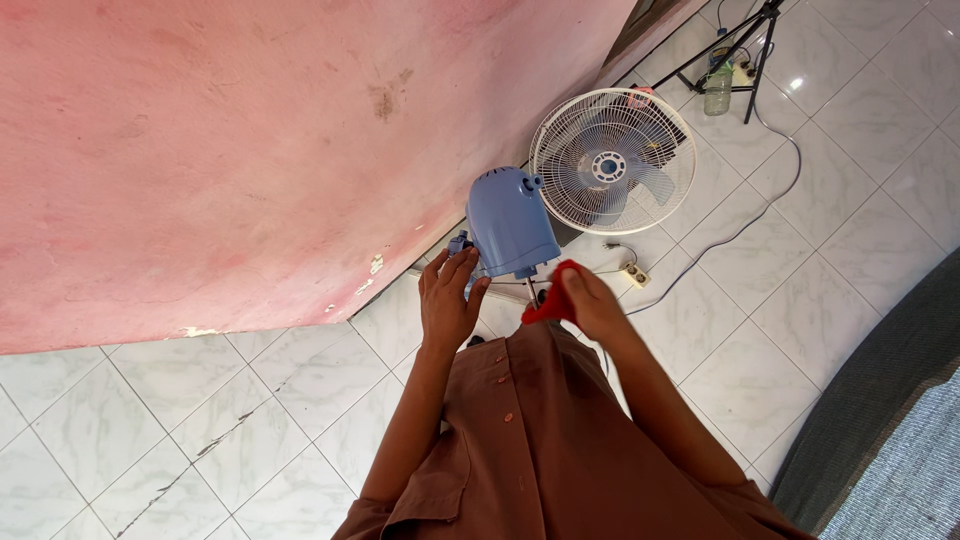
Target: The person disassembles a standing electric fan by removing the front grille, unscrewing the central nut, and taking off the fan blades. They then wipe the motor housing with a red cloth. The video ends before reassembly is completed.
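Note:
A blue plastic fan motor housing (512, 222) stands upright in front of me, near the foot of the pink wall (200, 150). My left hand (448, 300) rests against its lower left side, fingers spread on a small blue part there. Just right of the housing's base, my right hand (592, 302) is closed on a small red object (553, 298); I cannot tell what kind of thing it is. A thin metal stem shows under the housing between my hands. My brown buttoned shirt (540, 440) fills the lower middle.
A white-grilled fan head (612, 160) with pale blue blades lies behind the housing. A white power strip (635, 273) and a grey cable (770, 200) trail over the white floor tiles. A plastic bottle (718, 88) stands by black tripod legs (745, 50). A grey mat (880, 420) covers the lower right.

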